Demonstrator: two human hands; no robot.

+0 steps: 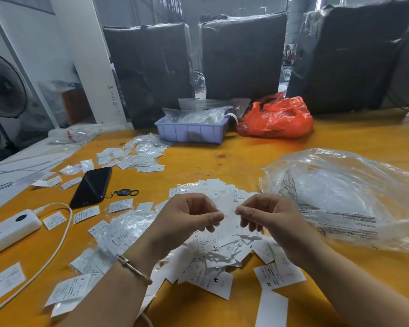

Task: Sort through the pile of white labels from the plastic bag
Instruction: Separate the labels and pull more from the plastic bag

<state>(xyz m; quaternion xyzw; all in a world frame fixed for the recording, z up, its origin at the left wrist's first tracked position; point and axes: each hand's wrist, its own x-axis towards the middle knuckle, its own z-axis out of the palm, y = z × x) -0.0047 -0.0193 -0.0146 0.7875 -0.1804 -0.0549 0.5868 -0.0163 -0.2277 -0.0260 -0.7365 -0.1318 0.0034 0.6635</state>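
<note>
Two hands over tabletop point(222, 156) near front edge. Left hand point(187, 218) and right hand point(267, 215) each pinch an end of one blurred white label point(229, 212), above label pile point(213, 263) at front centre. Clear plastic bag point(345, 199) lies toward right edge, beside pile.
</note>
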